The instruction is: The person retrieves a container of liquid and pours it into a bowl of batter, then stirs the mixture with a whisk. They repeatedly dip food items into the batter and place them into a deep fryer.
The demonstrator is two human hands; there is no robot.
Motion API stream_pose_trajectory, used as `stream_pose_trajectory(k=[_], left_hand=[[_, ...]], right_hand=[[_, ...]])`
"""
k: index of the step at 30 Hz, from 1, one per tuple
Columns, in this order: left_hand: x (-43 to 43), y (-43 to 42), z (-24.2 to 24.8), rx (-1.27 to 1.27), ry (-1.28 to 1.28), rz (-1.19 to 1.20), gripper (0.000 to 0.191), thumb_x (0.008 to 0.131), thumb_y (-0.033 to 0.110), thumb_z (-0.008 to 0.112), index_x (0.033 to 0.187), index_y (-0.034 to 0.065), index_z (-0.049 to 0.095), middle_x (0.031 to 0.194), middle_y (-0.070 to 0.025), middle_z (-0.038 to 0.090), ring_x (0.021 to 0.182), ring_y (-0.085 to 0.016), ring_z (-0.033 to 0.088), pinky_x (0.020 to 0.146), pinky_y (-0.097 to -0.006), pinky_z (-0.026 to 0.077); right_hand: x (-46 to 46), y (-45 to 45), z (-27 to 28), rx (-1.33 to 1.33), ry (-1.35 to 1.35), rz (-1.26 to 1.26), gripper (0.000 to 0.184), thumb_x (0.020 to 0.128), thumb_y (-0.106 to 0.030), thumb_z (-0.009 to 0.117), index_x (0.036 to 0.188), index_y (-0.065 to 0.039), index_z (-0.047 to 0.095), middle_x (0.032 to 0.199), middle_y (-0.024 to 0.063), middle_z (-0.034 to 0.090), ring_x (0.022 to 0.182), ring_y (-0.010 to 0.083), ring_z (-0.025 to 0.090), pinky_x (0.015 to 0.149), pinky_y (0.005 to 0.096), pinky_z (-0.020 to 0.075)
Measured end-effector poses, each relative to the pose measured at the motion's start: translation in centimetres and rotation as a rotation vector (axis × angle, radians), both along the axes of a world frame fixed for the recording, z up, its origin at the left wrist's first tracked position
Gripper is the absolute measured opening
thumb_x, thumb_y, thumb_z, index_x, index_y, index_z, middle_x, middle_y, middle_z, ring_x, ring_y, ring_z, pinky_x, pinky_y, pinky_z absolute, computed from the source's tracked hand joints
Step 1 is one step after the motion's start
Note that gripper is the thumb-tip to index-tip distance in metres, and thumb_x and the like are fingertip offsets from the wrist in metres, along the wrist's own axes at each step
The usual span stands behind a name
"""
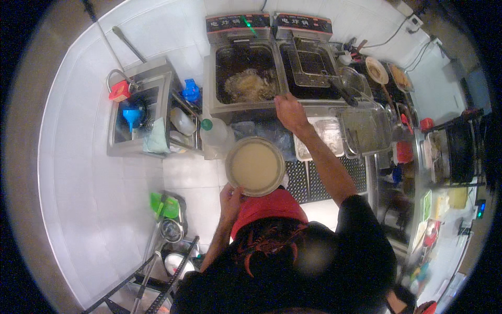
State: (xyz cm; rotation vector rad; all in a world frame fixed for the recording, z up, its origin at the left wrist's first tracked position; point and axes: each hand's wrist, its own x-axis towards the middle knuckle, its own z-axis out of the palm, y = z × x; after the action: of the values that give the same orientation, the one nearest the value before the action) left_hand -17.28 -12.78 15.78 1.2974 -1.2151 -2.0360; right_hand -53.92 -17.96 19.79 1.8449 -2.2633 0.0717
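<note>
My left hand grips the near left rim of a round bowl of pale, cream-coloured liquid, held level in front of my body. My right hand is stretched forward over the front edge of the left deep fryer. Its fingers are bent inward above the edge, and whether they hold something small cannot be told. In that fryer's dark oil, pale food bubbles and foams. A wire fryer basket with a dark handle rests over the right fryer, to the right of my right hand.
A metal sink with a blue funnel stands at left. Beside the bowl is a plastic jug with a green cap. A metal tray and a clear container lie below the right fryer. A rack stands behind at left.
</note>
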Motion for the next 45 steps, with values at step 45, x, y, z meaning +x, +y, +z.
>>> stream_pose_trajectory(k=[45], left_hand=[[15.1,-3.5,2.6,0.028,-0.038,0.076,0.016,0.097,0.012,0.068,0.112,0.0069,0.069,0.097,-0.0028,0.072,0.079,-0.011,0.067,0.068,-0.0298,0.059]], right_hand=[[19.0,5.9,-18.7,-1.245,-2.022,-0.653,0.050,0.107,-0.033,0.053,0.142,-0.006,0.028,0.138,0.0167,0.048,0.106,0.0366,0.068,0.086,0.0490,0.0612]])
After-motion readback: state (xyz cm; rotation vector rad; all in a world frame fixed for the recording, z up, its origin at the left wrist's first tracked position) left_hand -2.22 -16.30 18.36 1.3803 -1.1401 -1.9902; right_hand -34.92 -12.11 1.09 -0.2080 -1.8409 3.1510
